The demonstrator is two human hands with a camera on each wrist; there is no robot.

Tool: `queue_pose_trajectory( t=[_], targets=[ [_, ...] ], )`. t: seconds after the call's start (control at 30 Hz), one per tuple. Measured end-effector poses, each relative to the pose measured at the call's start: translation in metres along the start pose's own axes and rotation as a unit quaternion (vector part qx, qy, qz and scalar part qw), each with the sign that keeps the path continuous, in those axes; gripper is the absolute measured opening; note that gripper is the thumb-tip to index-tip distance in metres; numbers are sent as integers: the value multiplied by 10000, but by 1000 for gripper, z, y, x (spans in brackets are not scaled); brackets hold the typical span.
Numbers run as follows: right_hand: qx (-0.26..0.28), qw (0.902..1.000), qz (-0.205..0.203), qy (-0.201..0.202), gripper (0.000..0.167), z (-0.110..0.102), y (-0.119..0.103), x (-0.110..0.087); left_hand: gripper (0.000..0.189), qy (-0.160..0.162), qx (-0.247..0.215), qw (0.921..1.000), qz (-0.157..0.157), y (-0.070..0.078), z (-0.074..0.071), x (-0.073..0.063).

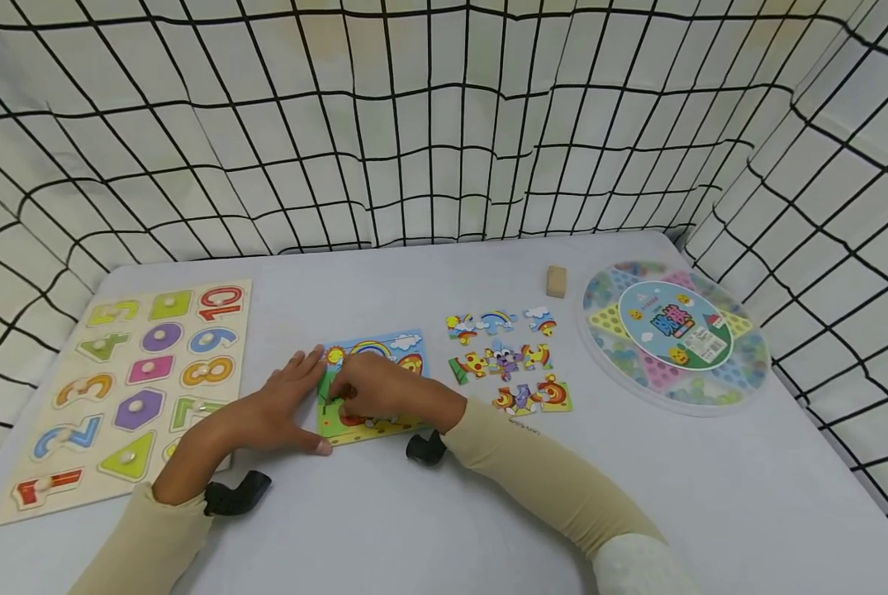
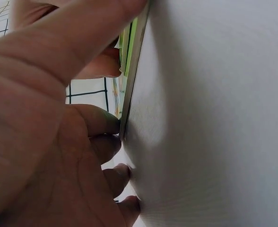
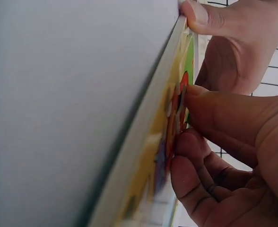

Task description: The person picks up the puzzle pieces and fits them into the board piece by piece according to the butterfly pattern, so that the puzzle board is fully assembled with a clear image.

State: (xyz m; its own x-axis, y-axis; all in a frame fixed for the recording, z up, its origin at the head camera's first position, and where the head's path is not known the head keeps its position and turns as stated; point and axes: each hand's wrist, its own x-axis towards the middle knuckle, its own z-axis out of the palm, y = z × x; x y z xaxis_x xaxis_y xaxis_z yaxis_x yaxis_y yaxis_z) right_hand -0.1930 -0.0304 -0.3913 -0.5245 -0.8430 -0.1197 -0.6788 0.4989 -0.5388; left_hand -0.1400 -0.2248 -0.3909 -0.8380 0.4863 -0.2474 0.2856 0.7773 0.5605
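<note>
A colourful picture puzzle board [image 1: 417, 337], with a sun, rainbow and cloud printed on it, lies flat in front of me. My left hand [image 1: 278, 416] spreads along its left side, thumb at the near corner and fingertips by the far corner. Over the board's left half, my right hand [image 1: 372, 386] bends its thumb and fingers around a small puzzle piece [image 3: 180, 106] against the surface. The hand covers most of that piece in the head view. Several loose jigsaw pieces [image 1: 505, 359] lie in rows to the right of the board.
A wooden number-and-shape board [image 1: 231, 330] lies at the left, close to my left forearm. On the right is a round clear case [image 1: 600, 351] with a blue label. A small wooden block [image 1: 556, 282] sits near the back. Black netting surrounds the white table [image 1: 384, 529].
</note>
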Motion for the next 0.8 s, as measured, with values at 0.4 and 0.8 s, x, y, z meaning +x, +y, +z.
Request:
queue_pose_trajectory(
  t=[0.4,0.8],
  targets=[
    [-171,9992,221,-272,28,-9,1,-2,121,2,79,9999,63,-1,-1,9],
    [-303,9988,380,-4,24,1,-6,-4,121,9,73,10000,-67,-1,1,4]
  ],
)
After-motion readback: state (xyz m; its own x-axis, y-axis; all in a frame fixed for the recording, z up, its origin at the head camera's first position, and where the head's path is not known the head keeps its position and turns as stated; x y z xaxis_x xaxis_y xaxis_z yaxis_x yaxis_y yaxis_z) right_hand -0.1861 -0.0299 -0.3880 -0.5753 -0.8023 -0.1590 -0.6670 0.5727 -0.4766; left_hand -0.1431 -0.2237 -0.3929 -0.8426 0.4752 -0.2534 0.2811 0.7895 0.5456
